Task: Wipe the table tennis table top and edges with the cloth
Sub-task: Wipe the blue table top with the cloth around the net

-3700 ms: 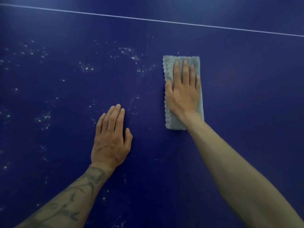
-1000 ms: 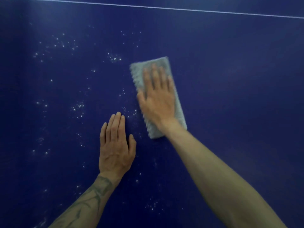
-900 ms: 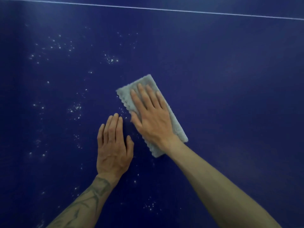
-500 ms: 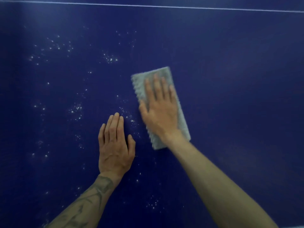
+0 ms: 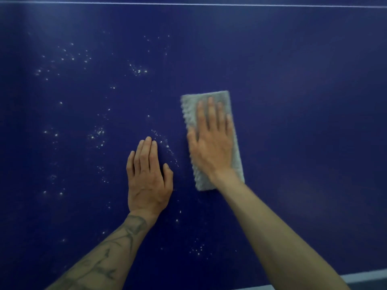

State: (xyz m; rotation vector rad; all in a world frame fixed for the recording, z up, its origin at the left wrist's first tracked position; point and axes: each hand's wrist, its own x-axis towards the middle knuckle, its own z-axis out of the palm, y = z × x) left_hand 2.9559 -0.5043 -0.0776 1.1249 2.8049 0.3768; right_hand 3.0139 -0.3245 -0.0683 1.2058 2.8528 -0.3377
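Note:
The dark blue table tennis table top [image 5: 303, 101] fills the view. A folded grey cloth [image 5: 189, 109] lies flat on it right of centre, long side pointing away from me. My right hand [image 5: 211, 143] presses flat on the cloth, fingers stretched forward and a little blurred. My left hand [image 5: 147, 176] rests palm down on the bare table just left of the cloth, fingers together, holding nothing. White specks [image 5: 138, 70] dot the surface to the left of both hands and below them.
A thin white line [image 5: 209, 4] runs across the table at the top of the view. The table's pale near edge [image 5: 366, 278] shows at the bottom right corner.
My right hand slid the cloth to the right, away from my left hand, and turned it straighter. The left hand stayed planted. The table's near edge has come into view.

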